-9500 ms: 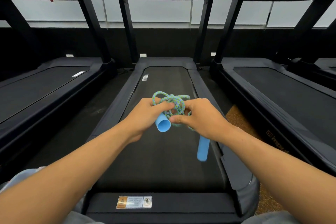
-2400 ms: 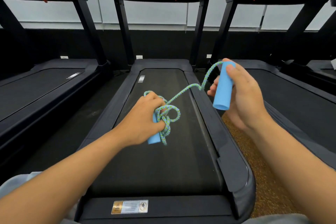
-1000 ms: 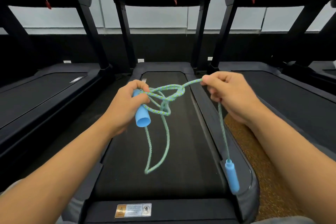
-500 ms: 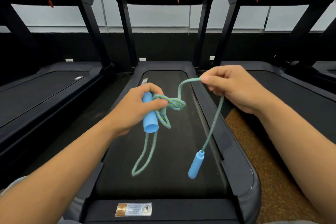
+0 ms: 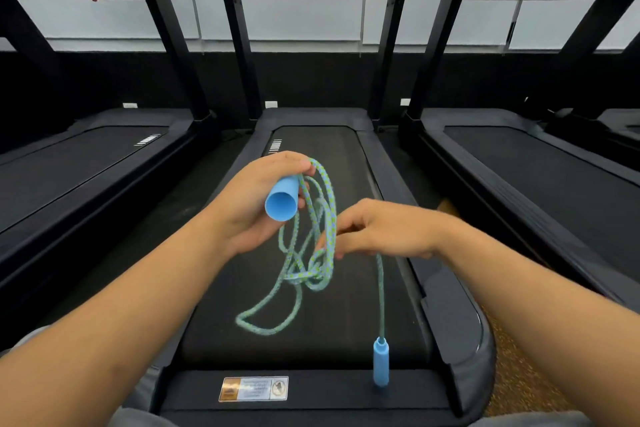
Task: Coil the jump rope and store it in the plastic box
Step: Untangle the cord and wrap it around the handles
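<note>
Row of black treadmills [image 5: 313,163] filling the view, seen from a seated spot at the foot of the middle one; no plastic box anywhere in sight.

Two bare forearms reaching out over the middle belt. Left hand [image 5: 254,203] raised and wrapped around one blue handle [image 5: 282,199], open end facing the camera, grip pressed closed around it with rope draped over the fingers. Right hand [image 5: 377,230] lower and closer in than half a second ago, now just beside the hanging tangle, fingertips pinching a strand of the rope near its middle.

Jump rope [image 5: 313,246], green and blue braid, held in the air between the hands. Looser than a moment ago: the tight knot beside the left hand opened into several long loops hanging down from it, one low loop sagging toward the belt. A smaller knot seemingly left in the bunch just below the right fingertips.

Second blue handle [image 5: 381,362] dangling straight down from the right hand on a single strand, near the treadmill's rear edge.

Judged from this: untangling nearly finished, neat coiling not yet begun, storing still ahead.
</note>
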Motion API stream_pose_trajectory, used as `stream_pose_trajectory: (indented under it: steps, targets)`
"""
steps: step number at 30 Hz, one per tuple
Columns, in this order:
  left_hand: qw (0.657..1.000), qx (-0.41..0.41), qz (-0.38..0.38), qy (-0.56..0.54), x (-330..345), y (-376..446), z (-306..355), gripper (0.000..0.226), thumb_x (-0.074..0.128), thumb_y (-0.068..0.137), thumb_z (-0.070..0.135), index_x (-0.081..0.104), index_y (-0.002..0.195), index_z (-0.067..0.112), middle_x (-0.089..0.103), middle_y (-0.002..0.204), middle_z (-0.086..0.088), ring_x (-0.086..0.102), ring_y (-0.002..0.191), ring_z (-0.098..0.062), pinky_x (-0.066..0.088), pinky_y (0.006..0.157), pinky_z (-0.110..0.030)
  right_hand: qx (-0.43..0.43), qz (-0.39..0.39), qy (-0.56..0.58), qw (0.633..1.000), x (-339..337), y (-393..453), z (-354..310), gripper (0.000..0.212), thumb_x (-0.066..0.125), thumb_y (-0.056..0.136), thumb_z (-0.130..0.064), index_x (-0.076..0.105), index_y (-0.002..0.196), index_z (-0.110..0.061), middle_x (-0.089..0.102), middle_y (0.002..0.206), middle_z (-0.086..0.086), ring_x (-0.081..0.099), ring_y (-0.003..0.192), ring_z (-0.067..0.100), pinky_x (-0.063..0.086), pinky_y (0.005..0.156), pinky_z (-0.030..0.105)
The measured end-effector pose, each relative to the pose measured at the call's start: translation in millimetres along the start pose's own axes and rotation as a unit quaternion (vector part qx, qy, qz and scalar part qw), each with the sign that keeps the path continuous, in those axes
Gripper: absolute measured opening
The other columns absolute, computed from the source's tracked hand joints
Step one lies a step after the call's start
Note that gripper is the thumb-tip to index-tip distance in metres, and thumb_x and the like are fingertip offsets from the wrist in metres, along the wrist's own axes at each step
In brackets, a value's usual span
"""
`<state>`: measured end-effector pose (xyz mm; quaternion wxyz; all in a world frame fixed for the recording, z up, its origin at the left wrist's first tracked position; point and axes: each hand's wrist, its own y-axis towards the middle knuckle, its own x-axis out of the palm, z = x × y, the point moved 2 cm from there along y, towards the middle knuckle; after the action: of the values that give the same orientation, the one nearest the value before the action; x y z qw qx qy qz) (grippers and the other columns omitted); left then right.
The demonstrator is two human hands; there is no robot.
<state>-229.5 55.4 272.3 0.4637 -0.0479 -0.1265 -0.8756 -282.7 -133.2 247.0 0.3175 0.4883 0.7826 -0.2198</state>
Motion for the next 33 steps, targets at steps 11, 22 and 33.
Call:
stream_pose_trajectory:
  steps: [11, 22, 33]
  targets:
    - [0.986, -0.161, 0.006, 0.050, 3.6, 7.2, -17.1, 0.015, 0.066, 0.094, 0.011, 0.067, 0.109, 0.008, 0.061, 0.096, -0.009, 0.060, 0.072, -0.016, 0.052, 0.066, -0.027, -0.022, -0.071, 0.434, 0.898, 45.5, 10.7, -10.0, 0.012, 0.058, 0.099, -0.020, 0.063, 0.093, -0.011, 0.040, 0.051, -0.013, 0.026, 0.040, -0.001, 0.021, 0.041, 0.015]
    - [0.949, -0.019, -0.132, 0.285, -4.5, -21.3, 16.2, 0.047, 0.078, 0.076, 0.058, 0.079, 0.105, 0.021, 0.067, 0.093, 0.002, 0.053, 0.071, -0.011, 0.047, 0.065, -0.027, -0.127, 0.103, 0.528, 0.833, -19.8, -2.0, 16.8, 0.032, 0.090, 0.070, -0.041, 0.075, 0.089, -0.021, 0.071, 0.079, 0.000, 0.032, 0.040, 0.002, 0.021, 0.045, 0.023]
    - [0.927, 0.067, -0.002, 0.368, 19.6, -25.5, 16.1, 0.030, 0.063, 0.101, 0.038, 0.079, 0.082, 0.020, 0.064, 0.074, 0.004, 0.050, 0.066, -0.013, 0.038, 0.065, -0.027, -0.073, 0.213, 0.380, 0.897, -17.7, -3.5, 5.3, 0.027, 0.059, 0.097, -0.037, 0.065, 0.109, -0.013, 0.076, 0.094, 0.011, 0.036, 0.046, 0.006, 0.019, 0.045, 0.022]
